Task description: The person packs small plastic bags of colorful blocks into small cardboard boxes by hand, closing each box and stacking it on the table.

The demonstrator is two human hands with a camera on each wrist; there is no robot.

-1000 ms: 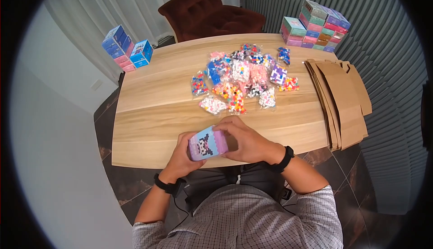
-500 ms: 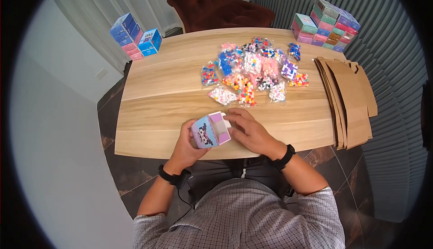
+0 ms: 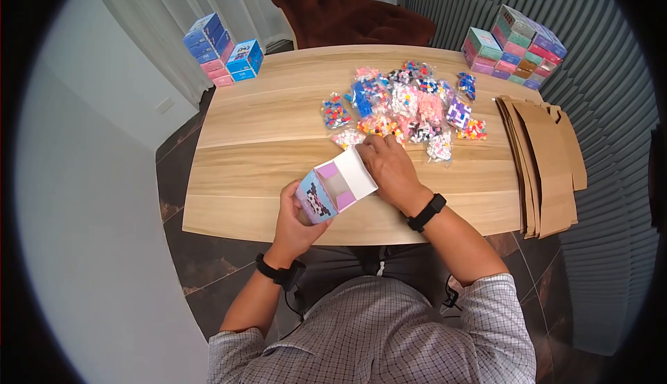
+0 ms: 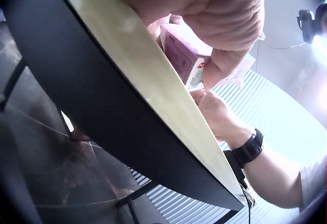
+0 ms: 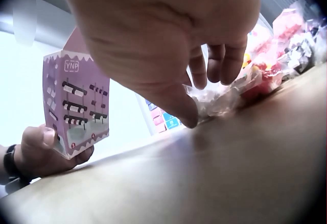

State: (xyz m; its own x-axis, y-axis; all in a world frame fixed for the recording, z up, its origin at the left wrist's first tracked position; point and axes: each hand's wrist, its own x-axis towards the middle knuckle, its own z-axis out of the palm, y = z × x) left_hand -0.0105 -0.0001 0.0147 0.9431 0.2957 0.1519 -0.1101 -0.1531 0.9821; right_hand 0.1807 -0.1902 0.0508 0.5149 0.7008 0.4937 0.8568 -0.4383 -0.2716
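My left hand (image 3: 292, 225) grips a small purple and light-blue carton (image 3: 315, 202) with a pixel-style picture on its side. Its top stands open, the white-lined lid flap (image 3: 356, 173) tilted towards the right, and pale inner walls show. In the right wrist view, the carton (image 5: 84, 101) has drawn steps and "YNP" on a side. My right hand (image 3: 392, 174) reaches to the near edge of a heap of clear bags of small coloured pieces. Its fingers and thumb arch, apart from each other, over a clear bag of white pieces (image 5: 219, 100), partly hidden by the hand in the head view.
Beyond the hands lies the heap of bags (image 3: 410, 102). Small cartons (image 3: 243, 59) are stacked at the back left, and more cartons (image 3: 514, 43) at the back right. Flat brown paper bags (image 3: 545, 165) lie along the right edge. A dark red chair (image 3: 354, 12) stands behind the table.
The carton's lid has been opened and its flap folded outward. My right hand has left the carton and moved forward to the bags, while the left hand keeps its hold.
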